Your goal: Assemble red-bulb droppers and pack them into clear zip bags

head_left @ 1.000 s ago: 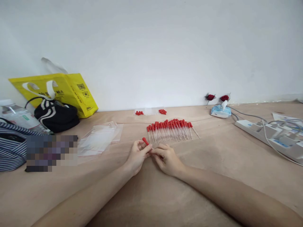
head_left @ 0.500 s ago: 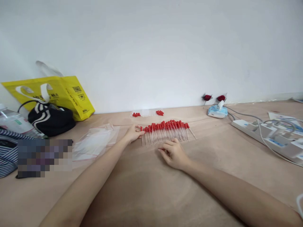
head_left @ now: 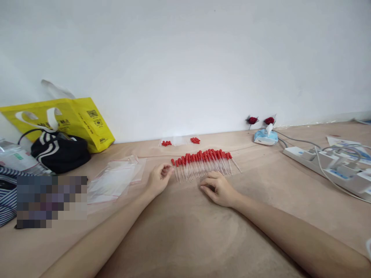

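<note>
Across the tabletop [head_left: 174, 235], short of its back edge, lies my row of red-bulbed droppers [head_left: 204, 159]. Just beside its left end my left hand [head_left: 160, 178] is half open, with nothing visible in it; near the tube tips my right hand [head_left: 219, 189] is curled, though I can't tell whether its fingertips meet. Lining droppers up seems the step; adding another would call for a light pinch.
</note>
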### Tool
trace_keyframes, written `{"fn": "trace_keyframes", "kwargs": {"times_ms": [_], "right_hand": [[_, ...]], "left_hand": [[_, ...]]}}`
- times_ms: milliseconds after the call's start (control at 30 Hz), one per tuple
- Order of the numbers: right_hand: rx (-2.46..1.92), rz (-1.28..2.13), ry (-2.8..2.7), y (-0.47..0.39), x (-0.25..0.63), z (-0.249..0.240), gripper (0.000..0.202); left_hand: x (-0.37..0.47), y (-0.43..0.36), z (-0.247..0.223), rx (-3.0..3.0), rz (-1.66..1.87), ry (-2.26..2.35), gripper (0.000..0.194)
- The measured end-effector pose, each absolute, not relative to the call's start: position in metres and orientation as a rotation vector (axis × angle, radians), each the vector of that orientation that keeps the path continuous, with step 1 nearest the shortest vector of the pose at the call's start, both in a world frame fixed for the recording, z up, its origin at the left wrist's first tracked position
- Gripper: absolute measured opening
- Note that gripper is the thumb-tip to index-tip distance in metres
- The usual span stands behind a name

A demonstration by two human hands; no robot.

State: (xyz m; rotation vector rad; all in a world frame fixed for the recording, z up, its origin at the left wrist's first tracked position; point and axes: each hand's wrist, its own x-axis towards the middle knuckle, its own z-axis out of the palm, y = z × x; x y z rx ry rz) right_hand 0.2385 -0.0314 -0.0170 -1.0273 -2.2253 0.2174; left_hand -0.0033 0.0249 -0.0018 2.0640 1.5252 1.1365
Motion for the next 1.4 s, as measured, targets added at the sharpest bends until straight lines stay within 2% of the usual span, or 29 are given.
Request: {"fn": "trace_keyframes", "kwargs": {"times_ms": [67,167,267,367,467,567,667,767,833,900,1000,1200,1400], "right_hand": [[-0.961,0.256,-2.295,-0.035,0.247,-0.015,0.019],[-0.918,0.304,-2.432,-0.043,0.26,-0.011,0.041],[-0.95,0.354,-2.545,-0.049,0.266,-0.007,0.051],[-0.977,0.389,-2.564,-0.05,0.267,-0.006,0.051],[-0.972,0.417,-2.531,-0.047,0.267,-0.008,0.049],[-0.963,0.443,-2.505,-0.045,0.268,-0.009,0.048],[-0.96,0.454,-2.496,-0.044,0.268,-0.01,0.048],[-0.955,0.455,-2.483,-0.045,0.268,-0.01,0.047],[-0.96,0.454,-2.473,-0.046,0.267,-0.01,0.046],[-0.961,0.454,-2.466,-0.046,0.267,-0.01,0.045],[-0.948,0.455,-2.457,-0.046,0.267,-0.011,0.045],[-0.977,0.44,-2.477,-0.046,0.267,-0.011,0.046],[-0.975,0.433,-2.489,-0.046,0.267,-0.01,0.046]], "left_hand": [[-0.014,0.0,0.003,2.306,0.964,1.348,0.023],[-0.031,-0.033,0.012,2.61,0.606,1.023,0.034],[-0.038,-0.049,0.019,2.644,0.329,0.988,0.042],[-0.036,-0.051,0.022,2.635,0.254,1.022,0.042],[-0.035,-0.044,0.017,2.652,0.351,1.075,0.038],[-0.049,-0.03,0.013,2.669,0.558,1.345,0.037],[-0.077,-0.012,0.015,2.603,0.67,1.867,0.043],[-0.104,-0.001,0.024,2.403,0.432,2.39,0.054],[-0.113,0.0,0.029,2.253,0.142,2.499,0.06],[-0.115,-0.001,0.031,2.181,-0.065,2.462,0.057],[-0.112,-0.003,0.03,2.221,-0.151,2.416,0.047],[-0.114,-0.004,0.031,2.246,-0.115,2.471,0.038],[-0.113,-0.009,0.047,2.092,0.139,2.547,0.018]]}}
